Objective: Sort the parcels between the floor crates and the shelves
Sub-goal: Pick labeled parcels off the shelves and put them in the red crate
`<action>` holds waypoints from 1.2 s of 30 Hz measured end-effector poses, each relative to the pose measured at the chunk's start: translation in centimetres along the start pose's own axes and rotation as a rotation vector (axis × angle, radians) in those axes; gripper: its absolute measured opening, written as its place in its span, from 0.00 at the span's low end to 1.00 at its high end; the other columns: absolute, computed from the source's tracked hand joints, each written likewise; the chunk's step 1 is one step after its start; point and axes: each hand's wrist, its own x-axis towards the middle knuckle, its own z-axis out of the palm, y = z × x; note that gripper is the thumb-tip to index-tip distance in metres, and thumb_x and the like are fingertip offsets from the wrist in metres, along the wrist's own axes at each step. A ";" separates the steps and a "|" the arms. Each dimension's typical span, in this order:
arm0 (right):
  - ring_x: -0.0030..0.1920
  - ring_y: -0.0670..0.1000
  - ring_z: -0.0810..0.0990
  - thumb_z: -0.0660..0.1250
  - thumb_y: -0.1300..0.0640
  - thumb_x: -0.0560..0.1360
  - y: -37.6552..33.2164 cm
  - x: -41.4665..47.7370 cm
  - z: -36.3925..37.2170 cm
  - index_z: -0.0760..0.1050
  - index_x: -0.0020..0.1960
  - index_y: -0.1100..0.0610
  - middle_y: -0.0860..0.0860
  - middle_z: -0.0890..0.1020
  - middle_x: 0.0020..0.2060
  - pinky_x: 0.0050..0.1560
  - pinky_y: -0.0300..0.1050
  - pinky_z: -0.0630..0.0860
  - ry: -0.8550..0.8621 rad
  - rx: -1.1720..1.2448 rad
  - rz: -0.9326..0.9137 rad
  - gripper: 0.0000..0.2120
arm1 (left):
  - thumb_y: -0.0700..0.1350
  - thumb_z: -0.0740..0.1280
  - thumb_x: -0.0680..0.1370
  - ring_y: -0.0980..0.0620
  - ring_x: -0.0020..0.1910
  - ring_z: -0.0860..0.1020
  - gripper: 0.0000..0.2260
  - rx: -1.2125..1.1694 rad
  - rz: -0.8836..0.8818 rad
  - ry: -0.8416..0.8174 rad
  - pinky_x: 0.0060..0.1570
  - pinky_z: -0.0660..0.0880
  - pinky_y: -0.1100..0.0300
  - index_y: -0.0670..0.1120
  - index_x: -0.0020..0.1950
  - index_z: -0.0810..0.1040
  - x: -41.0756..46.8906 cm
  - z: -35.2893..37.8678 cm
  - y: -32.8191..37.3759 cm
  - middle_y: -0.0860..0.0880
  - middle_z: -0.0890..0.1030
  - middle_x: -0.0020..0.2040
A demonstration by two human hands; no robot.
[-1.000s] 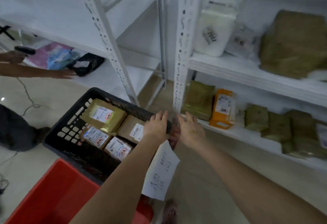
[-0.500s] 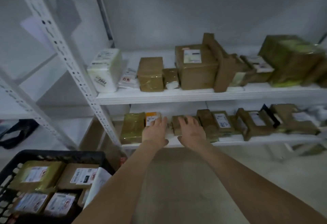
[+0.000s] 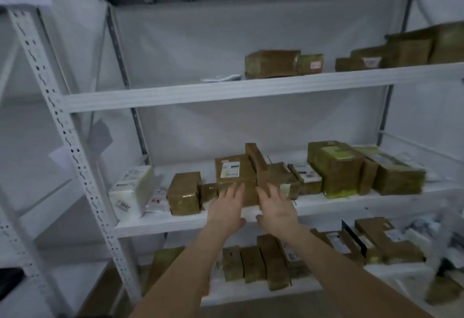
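Note:
Both my arms reach up toward the middle shelf (image 3: 175,221) of a white metal rack. My left hand (image 3: 227,208) and my right hand (image 3: 275,208) are open, fingers straight and spread, side by side in front of a brown taped box with a white label (image 3: 232,170). Whether the fingertips touch that box I cannot tell. A smaller taped parcel (image 3: 184,193) stands just left of it, and a white packet marked 2002 (image 3: 131,189) lies further left. No crate shows in this view.
More brown parcels fill the middle shelf to the right (image 3: 341,167), the lower shelf (image 3: 256,265) and the upper shelf (image 3: 272,63). A perforated white upright (image 3: 62,127) stands at the left, with another rack beyond it. Paper slips hang on the posts.
The view has swung up from the black crate and lower shelf to the middle shelf. Both hands rose from the lower shelf's edge to the labelled box, still open.

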 end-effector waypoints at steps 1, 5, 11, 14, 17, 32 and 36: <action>0.74 0.59 0.55 0.65 0.53 0.76 0.1 0.3 -0.9 0.51 0.76 0.50 0.54 0.53 0.75 0.71 0.54 0.60 0.024 0.004 -0.002 0.34 | 0.51 0.70 0.74 0.45 0.74 0.59 0.41 0.004 0.002 0.020 0.67 0.66 0.49 0.49 0.78 0.47 0.6 -1.0 0.2 0.48 0.53 0.78; 0.72 0.58 0.58 0.65 0.53 0.75 0.3 1.8 -4.4 0.52 0.76 0.49 0.54 0.56 0.74 0.70 0.53 0.62 0.099 -0.008 -0.013 0.34 | 0.45 0.65 0.76 0.45 0.74 0.59 0.36 0.018 0.038 0.105 0.66 0.67 0.49 0.48 0.78 0.47 2.9 -4.0 0.5 0.47 0.53 0.78; 0.72 0.59 0.59 0.61 0.53 0.77 1.2 4.3 -7.8 0.53 0.75 0.50 0.56 0.59 0.72 0.68 0.53 0.61 0.168 -0.034 0.036 0.30 | 0.47 0.66 0.76 0.47 0.73 0.61 0.36 -0.002 0.085 0.159 0.69 0.65 0.49 0.50 0.78 0.49 7.0 -6.5 1.0 0.49 0.56 0.77; 0.71 0.58 0.60 0.62 0.54 0.76 2.6 5.2 -9.1 0.56 0.74 0.51 0.55 0.61 0.71 0.67 0.52 0.63 0.221 -0.041 0.069 0.28 | 0.49 0.67 0.76 0.46 0.73 0.62 0.36 0.002 0.134 0.180 0.67 0.66 0.51 0.49 0.78 0.50 9.1 -6.7 2.1 0.49 0.56 0.77; 0.71 0.57 0.60 0.61 0.55 0.77 4.7 5.4 -9.6 0.56 0.74 0.52 0.55 0.60 0.72 0.68 0.51 0.62 0.231 -0.053 0.130 0.28 | 0.48 0.67 0.76 0.46 0.71 0.64 0.34 -0.001 0.190 0.188 0.64 0.68 0.52 0.49 0.77 0.52 11.1 -6.4 3.8 0.47 0.59 0.75; 0.69 0.61 0.63 0.62 0.52 0.76 25.5 3.1 -10.6 0.58 0.72 0.53 0.58 0.63 0.69 0.65 0.55 0.64 0.263 -0.081 0.388 0.27 | 0.54 0.69 0.74 0.44 0.70 0.65 0.37 -0.107 0.431 0.093 0.62 0.70 0.50 0.50 0.76 0.53 19.3 -1.8 24.7 0.46 0.58 0.75; 0.68 0.61 0.63 0.62 0.52 0.75 34.4 2.5 -10.8 0.57 0.73 0.54 0.58 0.62 0.70 0.66 0.55 0.62 0.231 -0.053 0.418 0.28 | 0.55 0.69 0.74 0.44 0.69 0.65 0.35 -0.119 0.450 0.061 0.60 0.70 0.50 0.50 0.75 0.56 21.4 0.6 33.3 0.46 0.58 0.75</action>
